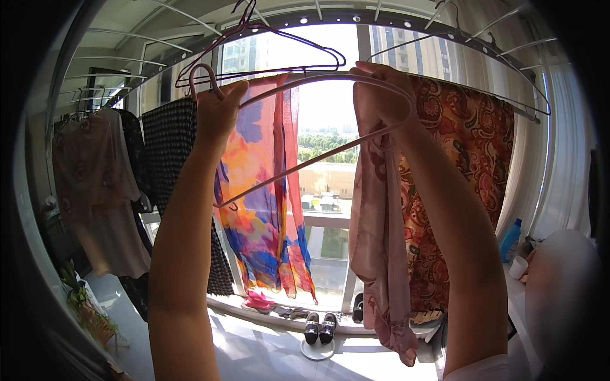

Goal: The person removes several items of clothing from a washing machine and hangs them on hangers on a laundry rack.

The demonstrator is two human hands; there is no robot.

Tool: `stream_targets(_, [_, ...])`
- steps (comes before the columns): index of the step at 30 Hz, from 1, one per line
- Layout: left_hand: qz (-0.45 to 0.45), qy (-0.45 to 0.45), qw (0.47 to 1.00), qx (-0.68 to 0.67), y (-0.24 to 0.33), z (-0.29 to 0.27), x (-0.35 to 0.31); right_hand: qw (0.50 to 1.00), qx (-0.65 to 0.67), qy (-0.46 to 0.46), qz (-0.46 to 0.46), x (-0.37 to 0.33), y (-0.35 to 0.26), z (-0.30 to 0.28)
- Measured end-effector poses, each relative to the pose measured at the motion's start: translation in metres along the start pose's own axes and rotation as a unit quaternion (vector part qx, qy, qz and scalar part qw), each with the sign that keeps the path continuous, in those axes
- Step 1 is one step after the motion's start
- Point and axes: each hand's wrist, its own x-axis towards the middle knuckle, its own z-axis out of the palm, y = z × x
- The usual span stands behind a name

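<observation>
A pale pink clothes hanger is held up before me, its bottom bar slanting down to the left. Near its hook, the fingers of my left hand are closed round the hanger. My right hand is raised by the hanger's other end, closed on a pale pink scarf. The scarf hangs in long folds from that hand down to near the floor, passing by the hanger's rounded corner. Whether the right fingers also grip the hanger is hard to make out.
Overhead runs a drying rack with dark hangers. A multicoloured scarf, a red paisley cloth, a black patterned cloth and a beige garment hang around. Black shoes, a blue bottle and plants stand lower.
</observation>
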Motion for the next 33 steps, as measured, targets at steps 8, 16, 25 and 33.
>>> stream_targets(8, [-0.001,-0.104,0.992,0.072,0.009,-0.057,0.086,0.935,-0.348,-0.016,0.065,0.047,-0.032,0.037])
stream_targets(16, [0.041,-0.139,0.976,0.161,-0.019,-0.071,0.115,0.88,-0.456,0.124,0.044,0.044,-0.041,0.068])
stream_targets(25, [0.086,-0.109,0.965,0.221,-0.018,-0.074,0.116,0.902,-0.404,0.14,0.058,0.038,-0.052,0.078])
stream_targets(33, [0.175,-0.013,0.97,0.168,-0.009,-0.075,0.115,0.915,-0.369,0.165,0.004,0.045,-0.047,0.064])
